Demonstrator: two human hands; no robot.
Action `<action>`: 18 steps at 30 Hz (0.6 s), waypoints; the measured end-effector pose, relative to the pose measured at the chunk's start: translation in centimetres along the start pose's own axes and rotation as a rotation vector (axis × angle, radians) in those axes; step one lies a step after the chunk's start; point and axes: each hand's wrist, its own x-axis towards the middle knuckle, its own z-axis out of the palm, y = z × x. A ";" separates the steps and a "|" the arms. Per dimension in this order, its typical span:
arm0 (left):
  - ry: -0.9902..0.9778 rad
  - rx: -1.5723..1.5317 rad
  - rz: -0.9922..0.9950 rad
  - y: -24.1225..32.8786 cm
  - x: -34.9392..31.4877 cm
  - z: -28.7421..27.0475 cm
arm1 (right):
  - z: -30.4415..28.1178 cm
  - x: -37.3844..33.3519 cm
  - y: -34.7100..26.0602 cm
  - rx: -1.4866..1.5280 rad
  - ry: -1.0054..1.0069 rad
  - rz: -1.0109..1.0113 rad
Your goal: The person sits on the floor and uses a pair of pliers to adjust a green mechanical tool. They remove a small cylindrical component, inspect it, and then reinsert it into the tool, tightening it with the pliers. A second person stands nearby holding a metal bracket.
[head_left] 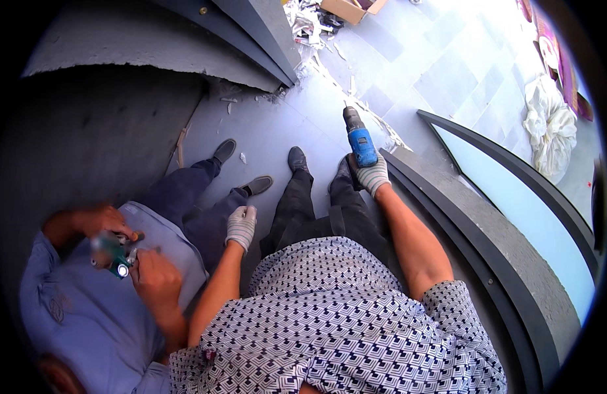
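My right hand (pixel 373 176), in a striped knit glove, is wrapped around the grip of a blue and black cordless drill (pixel 362 143). The drill's chuck and thin bit point away from me, over the floor. My left hand (pixel 241 226), also gloved, is curled closed in front of my left thigh. Whatever may be between its fingers is hidden or too small to name. Close by on my left, a person in a blue shirt holds a dark green object (pixel 113 255), partly blurred, in both bare hands.
A dark metal frame (pixel 448 230) runs along my right, beside a glass pane (pixel 514 190) in a dark frame. A rough concrete edge (pixel 139 46) is at far left. Debris (pixel 307 26), a cardboard box (pixel 353 8) and a white plastic sack (pixel 550 125) lie on the tiles.
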 end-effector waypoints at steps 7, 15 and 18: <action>-0.105 0.138 -0.027 -1.5 1.1 6.6 | 3.0 2.3 5.2 1.038 0.231 0.512; -0.226 0.095 -0.118 -2.3 7.8 13.0 | 3.3 7.7 18.4 0.112 0.187 0.168; -0.263 0.024 -0.159 -2.4 11.9 16.4 | 4.0 10.6 21.9 -0.138 0.183 0.133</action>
